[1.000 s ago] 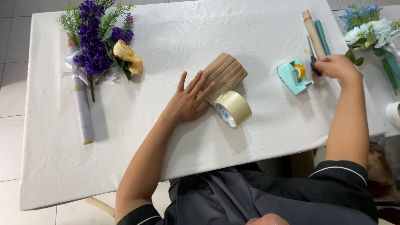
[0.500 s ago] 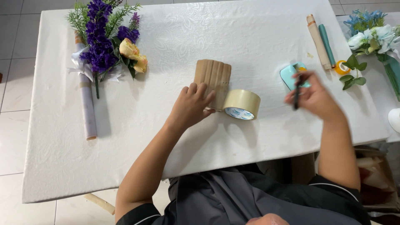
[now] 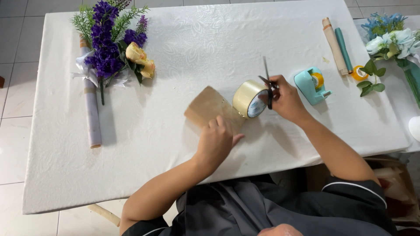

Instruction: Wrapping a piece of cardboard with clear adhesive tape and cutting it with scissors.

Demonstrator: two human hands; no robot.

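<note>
Left hand: the left hand (image 3: 216,142) lies palm down, fingers curled over the near edge of a brown ribbed paper piece (image 3: 209,106), pressing it onto the white tablecloth (image 3: 210,52).
Right hand: the right hand (image 3: 286,98) is closed around black scissors (image 3: 267,83) — blades pointing toward 12 o'clock, just beside the tape.
Tape roll: a wide tan tape roll (image 3: 250,98) stands on edge at the centre of the table, touching the paper at its 3 o'clock side; whether the blades touch the tape I cannot tell.
Dispenser: a teal tape dispenser (image 3: 309,86) sits at 3 o'clock from the scissors, near.
Rolls: a tan roll (image 3: 333,43) and a teal roll (image 3: 343,49) lie side by side at 1 o'clock.
Flowers: a purple and yellow bouquet (image 3: 109,48) lies at 10 o'clock, well apart — a blue and white bunch (image 3: 391,41) lies at the far right edge.
</note>
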